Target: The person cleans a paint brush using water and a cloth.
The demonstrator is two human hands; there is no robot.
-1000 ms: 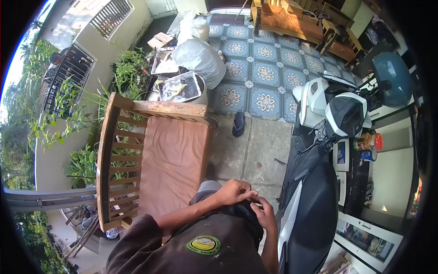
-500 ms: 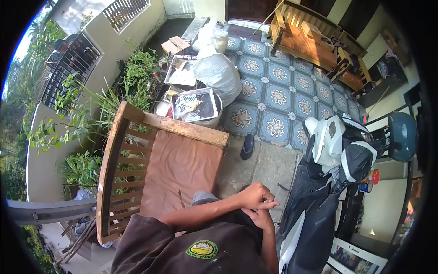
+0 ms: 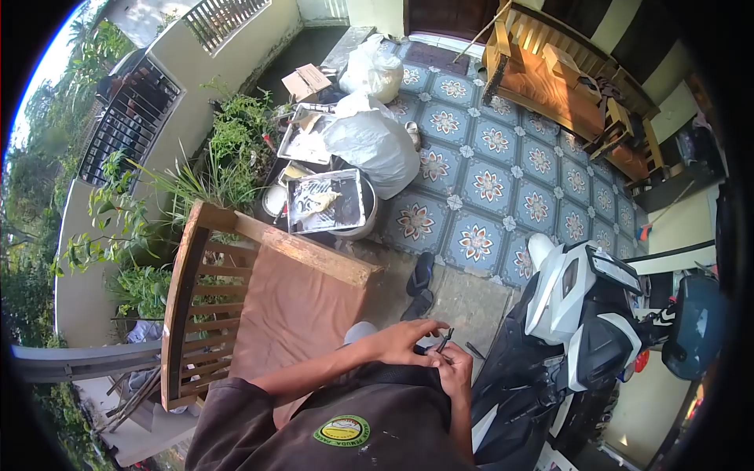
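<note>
My left hand [image 3: 407, 342] reaches in from the left, its fingers curved around a small, thin dark object [image 3: 445, 339] in front of my waist. My right hand [image 3: 453, 369] is just below, with thumb and fingers closed at the object's lower end. The object is too small to name, and my fingers partly hide it. Both hands are close together above the dark shirt [image 3: 385, 416]. Dark flip-flops [image 3: 420, 282] lie on the concrete just beyond the hands.
A wooden bench with a brown cushion [image 3: 294, 310] stands at left. A white and black motorbike [image 3: 585, 306] is close at right. Ahead are a paint tray [image 3: 326, 202], plastic bags [image 3: 369, 145] and patterned tiles [image 3: 487, 184]. Another wooden bench [image 3: 542, 82] stands at the back.
My hands have moved slightly left, and the left fingers have uncurled. The dark object now shows between them. The view has shifted, and a second flip-flop is visible.
</note>
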